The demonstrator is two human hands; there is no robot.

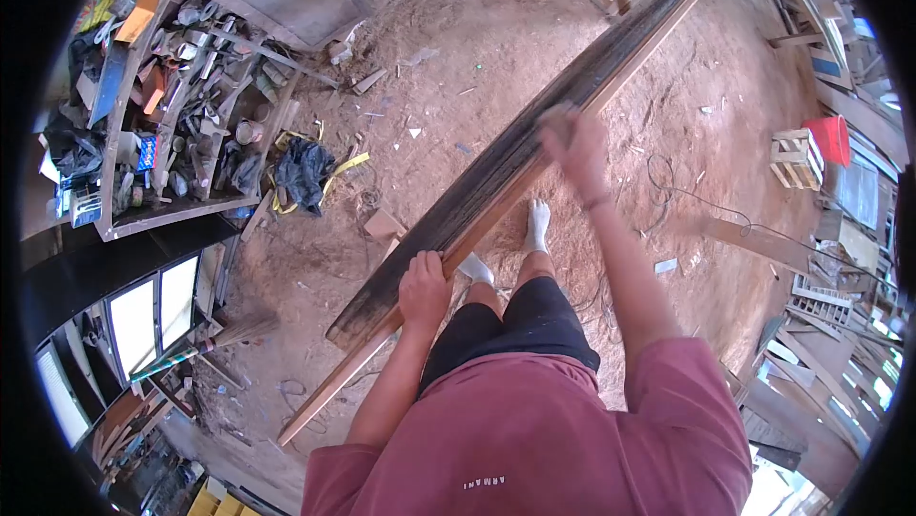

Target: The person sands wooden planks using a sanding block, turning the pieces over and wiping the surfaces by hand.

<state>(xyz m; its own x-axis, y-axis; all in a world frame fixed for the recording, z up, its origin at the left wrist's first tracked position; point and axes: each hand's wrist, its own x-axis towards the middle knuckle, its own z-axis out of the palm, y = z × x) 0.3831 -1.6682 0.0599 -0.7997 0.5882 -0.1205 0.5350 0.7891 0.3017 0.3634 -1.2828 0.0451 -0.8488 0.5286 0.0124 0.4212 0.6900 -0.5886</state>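
Note:
A long, dark, weathered wooden plank (477,173) runs diagonally from lower left to upper right in front of me. Along its near side lies a lighter, reddish wooden strip (329,394), which sticks out past the plank's lower end. My left hand (426,289) is closed over the near edge of the wood, fingers on top. Farther up, my right hand (577,149) rests on the plank with the thumb apart. Motion smears its fingers, and whether something lies under them I cannot make out.
Cluttered shelves (181,115) stand at the left, with a black plastic bag (303,175) beside them on the dirt floor (429,68). To the right are a wooden crate (796,159), a red bucket (828,139), a thin cable (701,199) and stacked boards. Wood scraps litter the ground.

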